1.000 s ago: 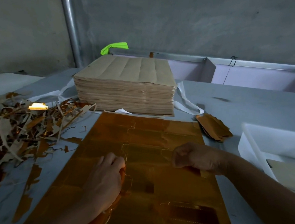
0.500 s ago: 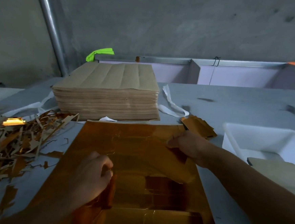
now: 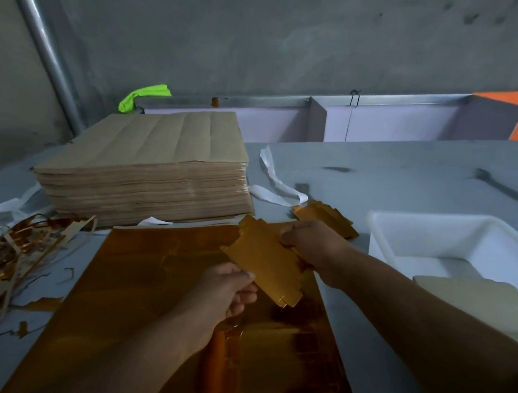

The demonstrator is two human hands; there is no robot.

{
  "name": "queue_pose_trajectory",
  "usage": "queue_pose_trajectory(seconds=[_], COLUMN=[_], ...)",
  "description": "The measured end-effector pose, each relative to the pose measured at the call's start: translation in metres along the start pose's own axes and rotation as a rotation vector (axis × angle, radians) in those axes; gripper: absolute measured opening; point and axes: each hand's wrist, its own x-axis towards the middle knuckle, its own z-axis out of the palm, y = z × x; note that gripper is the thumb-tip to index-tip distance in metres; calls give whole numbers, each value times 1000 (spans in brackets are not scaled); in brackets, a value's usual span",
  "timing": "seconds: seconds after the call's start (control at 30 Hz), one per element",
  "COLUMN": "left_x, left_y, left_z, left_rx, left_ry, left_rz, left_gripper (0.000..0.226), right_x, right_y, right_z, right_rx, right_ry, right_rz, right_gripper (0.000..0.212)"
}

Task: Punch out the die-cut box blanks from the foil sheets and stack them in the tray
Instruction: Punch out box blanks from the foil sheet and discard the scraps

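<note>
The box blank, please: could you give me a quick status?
Left hand, right hand grip the box blank, held above the foil sheet. Tray at right, nothing between.

Tray (image 3: 380,237) and foil sheet (image 3: 152,281) — both cut off.

You are working in a small packaging workshop — a tall stack of brown sheets (image 3: 148,169) sits on a grey worktable (image 3: 407,183), a heap of foil trimmings (image 3: 5,257) lies left of the stack, and a bare concrete wall (image 3: 263,41) rises behind it.
</note>
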Motion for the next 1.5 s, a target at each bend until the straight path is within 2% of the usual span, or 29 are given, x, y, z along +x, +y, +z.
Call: queue_pose_trajectory(seconds=[0.13,0.27,0.37,0.43,0.5,0.63,0.7,0.73,0.83,0.93,1.0,1.1,1.2,1.33,1.43,1.5], left_x=[21,50,75,90,103,126,137,141,154,163,169,178,181,182,178,175], left_y=[4,14,27,36,46,62,67,69,71,72,72,69,70,76,82,86], left_z=[13,24,33,40,48,62,70,74,87,100,108,117,120,119,122,124], left_rx=[4,-45,-50,-18,19,86,147,171,200,226,265,340,343,394,490,589], left_ry=[45,88,109,106,115,118,103,101,116,116,115,125,124,97,76,73], left_rz=[10,-10,14,42,56,49,35,35,44,22,-2,-4,7,41,64,96], left_gripper=[10,9,9,11,13,15,18,18,13,10,10,15,11,31,9,17], right_x=[8,16,19,17,14,6,4,4,3,7,11,14,15,13,10,7], right_y=[8,14,13,14,13,9,9,10,18,26,31,34,35,33,31,29], right_z=[-3,-9,-13,-12,-9,-5,-4,-3,4,9,11,15,14,14,15,15], right_rx=[23,-165,-184,-203,-221,-295,-369,-416,-619,-834,-843,-831,-817,-830,-830,-847], right_ry=[100,310,373,362,382,466,393,287,-136,-315,-365,-401,-386,-398,-377,-385], right_rz=[25,-39,-63,-34,-7,-78,-112,-109,-32,-45,-12,-18,-31,-33,-21,-19], right_gripper=[8,10,3,6,18,26,18,11,16,17,26,15,16,14,19,22])
